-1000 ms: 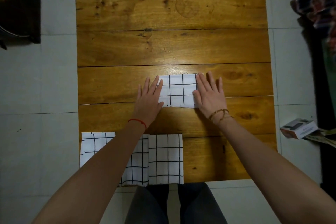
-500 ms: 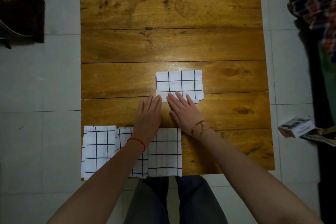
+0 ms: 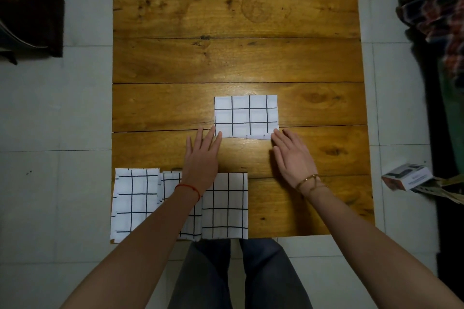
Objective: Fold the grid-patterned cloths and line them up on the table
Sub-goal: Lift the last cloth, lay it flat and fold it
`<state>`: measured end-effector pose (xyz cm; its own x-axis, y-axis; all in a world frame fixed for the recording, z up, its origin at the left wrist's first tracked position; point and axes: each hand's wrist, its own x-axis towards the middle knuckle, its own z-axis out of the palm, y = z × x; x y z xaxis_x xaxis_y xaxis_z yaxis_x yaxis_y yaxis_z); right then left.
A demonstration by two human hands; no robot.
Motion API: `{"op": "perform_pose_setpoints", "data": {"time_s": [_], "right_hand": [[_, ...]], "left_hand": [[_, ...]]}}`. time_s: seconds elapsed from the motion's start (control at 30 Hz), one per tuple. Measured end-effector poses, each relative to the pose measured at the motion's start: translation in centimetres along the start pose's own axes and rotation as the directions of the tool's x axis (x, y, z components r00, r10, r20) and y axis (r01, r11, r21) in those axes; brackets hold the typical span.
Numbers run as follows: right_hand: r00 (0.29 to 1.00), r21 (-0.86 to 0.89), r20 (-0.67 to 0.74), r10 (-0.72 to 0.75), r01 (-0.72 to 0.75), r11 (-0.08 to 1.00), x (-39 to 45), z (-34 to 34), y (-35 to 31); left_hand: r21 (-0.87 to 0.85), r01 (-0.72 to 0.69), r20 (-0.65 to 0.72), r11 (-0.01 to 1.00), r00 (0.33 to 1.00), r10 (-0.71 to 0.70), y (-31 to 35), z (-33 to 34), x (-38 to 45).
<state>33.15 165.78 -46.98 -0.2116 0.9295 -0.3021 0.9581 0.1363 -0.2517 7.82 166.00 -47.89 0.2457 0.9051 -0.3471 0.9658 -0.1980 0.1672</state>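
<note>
My left hand (image 3: 202,158) and right hand (image 3: 292,158) have slid back off the folded cloth (image 3: 246,116) to its near corners, flat and holding nothing. It lies mid-bench (image 3: 238,57), beyond the three-cloth row (image 3: 226,206), so I judge it ready to join.

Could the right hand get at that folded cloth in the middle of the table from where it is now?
Probably yes. The right hand lies flat and open on the table, its fingertips already at the near right corner of the folded cloth. Only bare wood lies around it.
</note>
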Motion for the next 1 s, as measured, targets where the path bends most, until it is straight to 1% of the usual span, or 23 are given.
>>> {"op": "perform_pose_setpoints", "data": {"time_s": [0.07, 0.1, 0.17, 0.23, 0.27, 0.33, 0.43, 0.57, 0.73, 0.83, 0.87, 0.93, 1.0], "right_hand": [[0.990, 0.077, -0.128, 0.052, -0.042, 0.996, 1.3, -0.9, -0.3], [0.982, 0.105, -0.171, 0.080, -0.062, 0.992, 2.4, -1.4, -0.4], [0.965, 0.134, -0.224, 0.138, -0.109, 0.985, 5.0, -2.5, -0.6], [0.956, 0.152, -0.236, 0.172, -0.138, 0.979, 7.9, -3.4, -0.7], [0.959, 0.150, -0.229, 0.168, -0.135, 0.979, 9.2, -3.8, -0.7], [0.973, 0.138, -0.192, 0.130, -0.104, 0.985, 11.4, -4.4, -0.8], [0.991, 0.119, -0.108, 0.083, -0.070, 0.990, 13.7, -4.7, -0.9], [0.999, 0.110, 0.005, 0.036, -0.036, 0.993, 15.1, -4.2, -1.4], [0.999, 0.121, 0.025, 0.046, -0.048, 0.991, 15.5, -3.6, -1.4], [0.997, 0.166, 0.073, 0.036, -0.048, 0.985, 15.4, -3.4, -0.8], [0.996, 0.198, 0.083, 0.041, -0.056, 0.979, 15.2, -3.4, -0.7], [0.993, 0.322, 0.085, 0.083, -0.106, 0.941, 14.8, -3.7, -0.4], [0.983, 0.489, 0.093, 0.160, -0.185, 0.852, 13.9, -4.1, -0.2]], "left_hand": [[-0.060, 0.019, -0.071, 0.998, 0.997, -0.023, 0.4, -0.1, 0.3], [-0.113, 0.038, -0.122, 0.993, 0.991, -0.052, 0.6, -0.3, 0.5], [-0.236, 0.126, -0.197, 0.964, 0.965, -0.174, 1.2, -0.9, 1.2], [-0.344, 0.264, -0.183, 0.901, 0.923, -0.340, 1.8, -1.6, 2.0], [-0.380, 0.323, -0.156, 0.867, 0.901, -0.404, 2.0, -1.9, 2.5], [-0.397, 0.401, -0.101, 0.826, 0.875, -0.473, 2.3, -2.0, 3.4], [-0.368, 0.475, -0.056, 0.799, 0.847, -0.529, 2.7, -1.6, 4.5], [-0.342, 0.539, -0.045, 0.770, 0.809, -0.586, 3.3, -1.0, 5.4], [-0.406, 0.560, -0.017, 0.722, 0.785, -0.619, 4.0, -1.4, 6.1], [-0.535, 0.531, -0.008, 0.656, 0.774, -0.633, 4.0, -1.6, 6.3], [-0.613, 0.501, -0.010, 0.611, 0.768, -0.640, 4.0, -1.8, 6.3], [-0.766, 0.422, -0.004, 0.484, 0.750, -0.661, 4.1, -2.4, 6.4], [-0.861, 0.363, 0.028, 0.356, 0.733, -0.679, 4.0, -3.4, 6.4]]}}
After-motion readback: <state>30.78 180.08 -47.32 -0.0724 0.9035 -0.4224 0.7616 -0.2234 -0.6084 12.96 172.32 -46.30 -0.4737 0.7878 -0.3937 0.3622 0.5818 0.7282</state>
